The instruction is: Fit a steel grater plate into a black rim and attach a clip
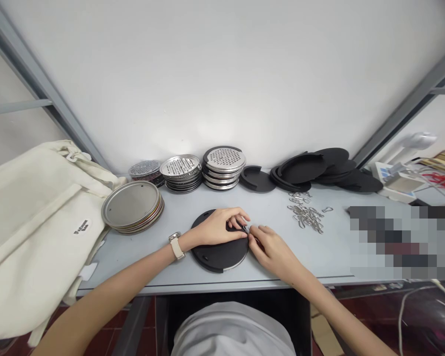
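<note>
A black round disc (217,258) with a raised rim and small slots lies on the table in front of me, a thin silvery edge showing at its lower right. Across its top rests my left hand (222,226), fingers curled and thumb pressed at the disc's right edge. My right hand (267,243) pinches a small metal carabiner clip (246,229) at that same edge, close to the left fingertips. The fingers partly hide the clip, so I cannot tell whether it passes through the disc. Loose carabiner clips (307,217) lie in a pile to the right.
Along the wall stand stacks of perforated metal grater discs (181,165), (225,159) and black round covers (304,168). Flat metal discs (131,202) are stacked at left beside a cream bag (33,237). Cables and a white device (400,183) sit at far right.
</note>
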Demonstrator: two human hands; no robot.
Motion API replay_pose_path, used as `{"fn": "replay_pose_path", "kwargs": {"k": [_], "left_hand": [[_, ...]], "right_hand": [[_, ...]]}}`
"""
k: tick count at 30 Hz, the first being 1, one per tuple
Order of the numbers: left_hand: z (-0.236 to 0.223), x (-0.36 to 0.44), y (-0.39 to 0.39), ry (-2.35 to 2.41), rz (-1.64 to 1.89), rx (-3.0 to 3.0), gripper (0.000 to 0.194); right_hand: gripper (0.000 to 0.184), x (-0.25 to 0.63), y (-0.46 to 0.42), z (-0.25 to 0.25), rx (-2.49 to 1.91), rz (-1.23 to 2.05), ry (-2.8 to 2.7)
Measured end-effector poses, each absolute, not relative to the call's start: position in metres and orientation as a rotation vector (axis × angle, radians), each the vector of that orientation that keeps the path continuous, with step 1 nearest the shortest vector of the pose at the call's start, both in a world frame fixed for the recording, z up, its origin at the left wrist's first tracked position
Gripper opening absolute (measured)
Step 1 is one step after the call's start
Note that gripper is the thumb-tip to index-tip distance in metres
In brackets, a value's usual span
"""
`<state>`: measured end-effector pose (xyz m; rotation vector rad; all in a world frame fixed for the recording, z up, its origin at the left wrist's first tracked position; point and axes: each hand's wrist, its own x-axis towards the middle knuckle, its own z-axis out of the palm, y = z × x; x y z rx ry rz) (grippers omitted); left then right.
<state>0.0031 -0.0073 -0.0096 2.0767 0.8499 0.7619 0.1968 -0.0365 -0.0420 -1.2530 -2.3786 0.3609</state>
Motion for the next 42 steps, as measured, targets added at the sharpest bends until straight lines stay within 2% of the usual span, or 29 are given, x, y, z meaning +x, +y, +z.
{"fn": "replay_pose_path", "kwargs": {"k": [11, 22, 42], "left_hand": [[-0.0098, 0.0035, -0.0054, 0.826, 0.747, 2.029, 0.028], [-0.0118, 0.003, -0.0047, 0.857, 0.725, 1.999, 0.039], [-0.0129, 0.0027, -0.0035, 0.851, 0.696, 2.0, 0.037]], "right_hand": [[0.025, 0.1968, -0.0352, -0.0429, -1.254, 0.32, -2.423], [0.023, 0.1961, -0.035, -0.0443, -1.262, 0.278, -2.403], [0.024, 0.1966, -0.036, -0.0464, -1.315, 0.248, -2.366]]}}
